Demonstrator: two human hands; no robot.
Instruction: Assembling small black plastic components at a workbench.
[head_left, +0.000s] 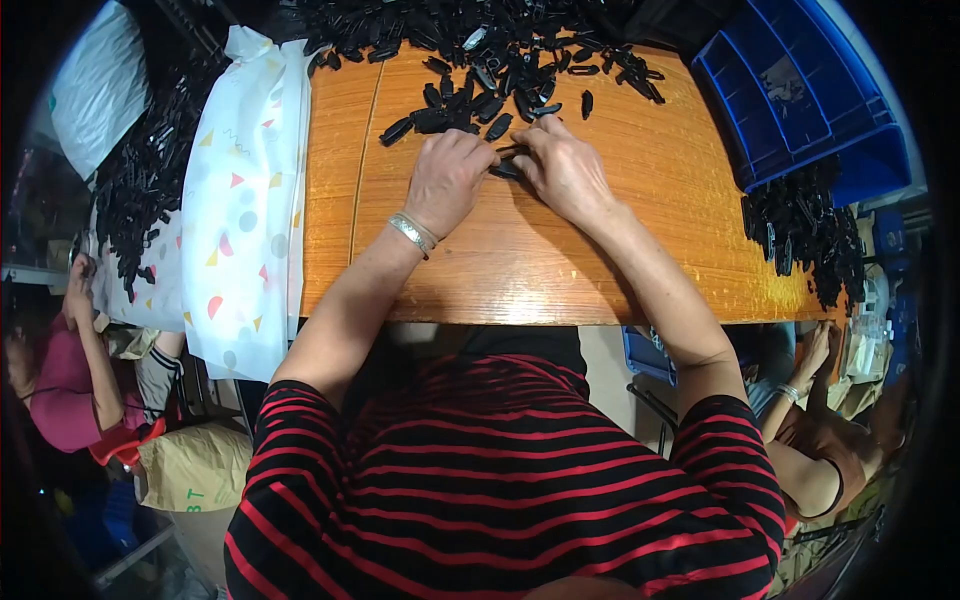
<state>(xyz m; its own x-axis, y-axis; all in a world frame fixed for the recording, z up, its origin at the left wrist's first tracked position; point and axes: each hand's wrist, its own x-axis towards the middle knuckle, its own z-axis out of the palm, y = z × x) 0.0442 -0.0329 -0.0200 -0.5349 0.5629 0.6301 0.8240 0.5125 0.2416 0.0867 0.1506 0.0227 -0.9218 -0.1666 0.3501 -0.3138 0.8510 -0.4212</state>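
My left hand (447, 178) and my right hand (563, 165) meet over the wooden table, fingertips nearly touching. Between them is a small black elongated plastic piece (507, 168), pinched from both sides by curled fingers. Part of it is covered by the fingers, so its exact kind is hard to make out. Just beyond my hands lies a loose cluster of similar black pieces (440, 112). One lone black piece (587, 104) rests a little apart, to the right of the cluster. A silver bracelet circles my left wrist.
A larger heap of black pieces (400, 22) spreads along the far edge. Patterned white sheeting (240, 215) covers the left side, with another dark pile beyond it. A blue plastic bin (745, 90) tilts at the far right above more black pieces (785, 225). Co-workers sit at both sides.
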